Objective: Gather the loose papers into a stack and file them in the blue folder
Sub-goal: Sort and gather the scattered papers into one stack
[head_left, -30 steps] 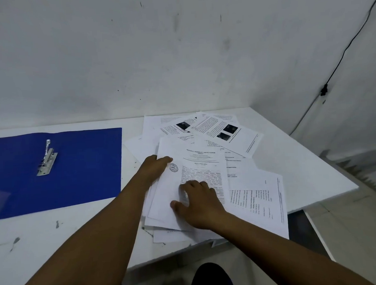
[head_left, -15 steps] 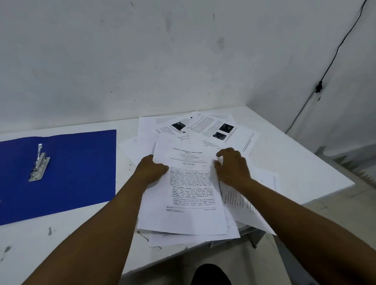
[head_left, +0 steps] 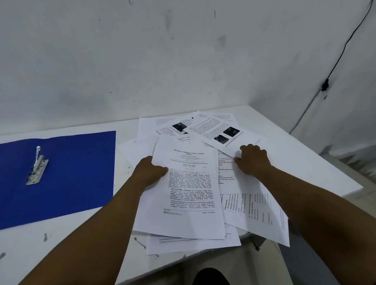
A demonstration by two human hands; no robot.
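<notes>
**Loose papers, mid-gather, white tabletop**

Item 1. Blue folder [head_left: 52,176], lying open and flat at the left of the tabletop [head_left: 291,159], its metal clip [head_left: 36,168] exposed. Well apart from both hands; nothing filed in it.

Item 2. Left hand [head_left: 150,173], at the left edge of the top sheet [head_left: 191,189]. Thumb lies over the printed face, fingers hidden beneath: grasping that sheet by its edge.

Item 3. Loose papers [head_left: 250,208], a fanned heap just right of the folder, sheets skewed at differing angles, some overhanging the near edge of the tabletop. Two pages with dark photographs [head_left: 223,130] lie at the far side.

Item 4. Right hand [head_left: 253,161], on the right of the heap, fingers curled at the near edge of a photograph page; whether it pinches or merely presses, I cannot tell.

Handling note. Judged step: drawing the spread together. Best done by sweeping both hands inward, collecting the far pages and the overhanging ones first, then knocking the edges square against the tabletop before carrying the stack leftward to the clip.
</notes>
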